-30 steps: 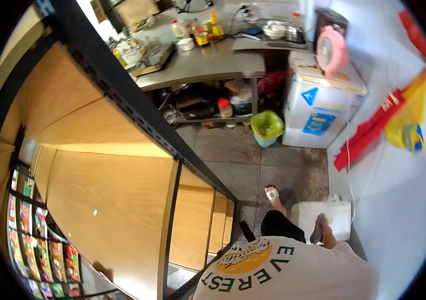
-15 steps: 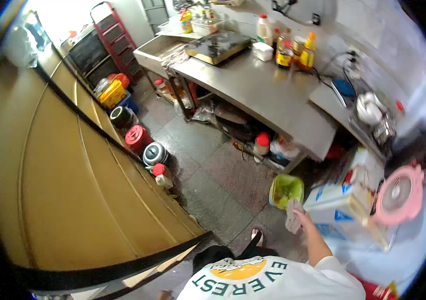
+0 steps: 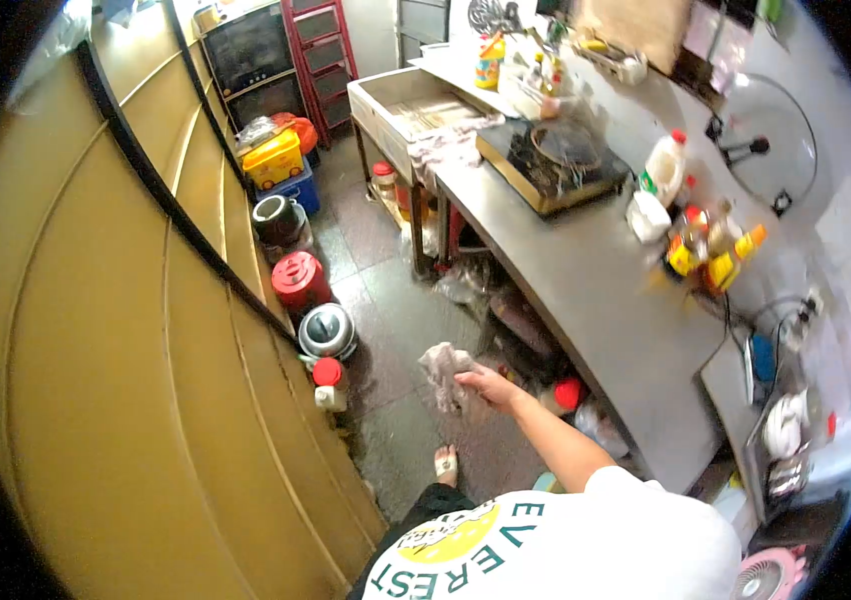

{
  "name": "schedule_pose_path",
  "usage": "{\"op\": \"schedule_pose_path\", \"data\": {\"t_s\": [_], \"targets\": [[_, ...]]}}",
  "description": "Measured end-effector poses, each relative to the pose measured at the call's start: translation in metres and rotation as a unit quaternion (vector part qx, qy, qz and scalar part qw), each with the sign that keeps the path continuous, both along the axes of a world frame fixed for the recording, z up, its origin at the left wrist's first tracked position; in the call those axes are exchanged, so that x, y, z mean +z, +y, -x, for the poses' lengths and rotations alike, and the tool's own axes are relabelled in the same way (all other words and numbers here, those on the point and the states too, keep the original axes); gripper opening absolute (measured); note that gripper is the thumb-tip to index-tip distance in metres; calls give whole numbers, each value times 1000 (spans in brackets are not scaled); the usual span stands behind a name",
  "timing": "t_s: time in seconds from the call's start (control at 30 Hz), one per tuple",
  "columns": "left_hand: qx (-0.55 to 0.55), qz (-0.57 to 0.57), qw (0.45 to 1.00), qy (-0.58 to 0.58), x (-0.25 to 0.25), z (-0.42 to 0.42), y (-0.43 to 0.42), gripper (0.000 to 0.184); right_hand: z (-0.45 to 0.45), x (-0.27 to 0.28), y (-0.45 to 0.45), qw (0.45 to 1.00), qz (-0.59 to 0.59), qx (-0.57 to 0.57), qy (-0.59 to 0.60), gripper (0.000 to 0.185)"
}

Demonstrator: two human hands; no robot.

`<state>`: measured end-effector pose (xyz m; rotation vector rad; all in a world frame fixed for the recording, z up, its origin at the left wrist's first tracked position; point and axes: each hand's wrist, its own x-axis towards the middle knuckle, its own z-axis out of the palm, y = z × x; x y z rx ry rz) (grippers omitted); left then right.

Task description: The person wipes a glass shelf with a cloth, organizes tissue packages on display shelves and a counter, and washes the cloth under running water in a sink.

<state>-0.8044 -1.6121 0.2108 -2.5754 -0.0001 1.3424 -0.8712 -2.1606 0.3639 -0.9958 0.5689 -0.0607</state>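
Observation:
A crumpled greyish cloth hangs from my right hand, whose fingers are closed around it. The arm is stretched forward over the tiled floor, to the left of the steel table. Below the hand, near the table's lower shelf, is a jar with a red lid. My left hand is out of the picture.
On the table stand a cooktop, a white jug and sauce bottles. A sink adjoins its far end. Along the tan partition sit a red bucket, a lidded pot and a red-capped bottle.
My right hand has carried the cloth from beside the green bin forward along the aisle. The view has turned and advanced toward the sink, and the bin is now nearly hidden.

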Motion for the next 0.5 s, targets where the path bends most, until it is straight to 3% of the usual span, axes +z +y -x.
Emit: {"op": "schedule_pose_path", "data": {"t_s": [0.13, 0.27, 0.3, 0.43, 0.5], "targets": [[80, 57, 995, -24, 1, -57, -79, 28, -70, 17, -76, 986, 149, 80, 7, 52], [147, 116, 981, -56, 5, -122, -151, 27, -131, 27, -162, 993, 81, -80, -21, 41], [161, 129, 977, -61, 3, -137, -169, 27, -142, 22, -188, 989, 98, -86, -68, 40], [210, 173, 958, -87, -4, -202, -260, 27, -184, 65, -284, 992, 18, -115, -47, 43], [226, 197, 948, -105, -4, -244, -325, 26, -204, 75, -336, 986, 12, -119, -112, 42]]}}
